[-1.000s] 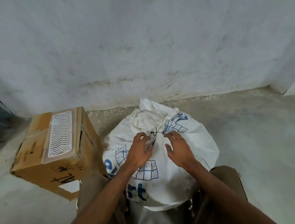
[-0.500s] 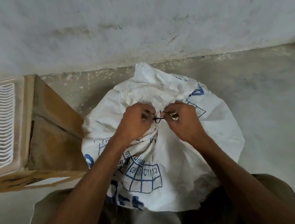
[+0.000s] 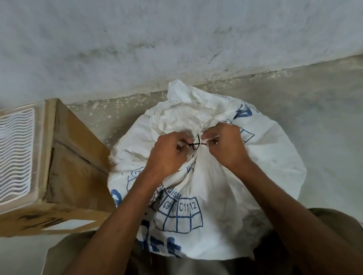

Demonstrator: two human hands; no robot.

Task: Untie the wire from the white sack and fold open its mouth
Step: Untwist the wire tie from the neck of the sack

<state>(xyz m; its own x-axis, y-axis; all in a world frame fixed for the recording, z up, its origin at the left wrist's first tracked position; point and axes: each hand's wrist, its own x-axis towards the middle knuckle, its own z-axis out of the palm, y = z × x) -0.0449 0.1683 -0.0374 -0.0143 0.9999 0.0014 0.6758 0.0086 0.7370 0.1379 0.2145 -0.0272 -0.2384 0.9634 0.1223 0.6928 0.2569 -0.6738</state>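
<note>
Hands [image 3: 166,155] closer on wire [image 3: 195,144], concrete floor [image 3: 328,124] (speckled), stained wall [image 3: 167,33]

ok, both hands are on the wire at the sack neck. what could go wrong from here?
1. The thin wire is twisted tight between the left hand and right hand; a stiff end could prick a fingertip.
2. Pulling sideways instead of untwisting may tear the bunched neck of the white sack.
3. Its contents can't be seen, so it might slump once opened.

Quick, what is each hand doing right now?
Left hand: pinching the wire at the sack neck.
Right hand: pinching the wire's other end.
</note>
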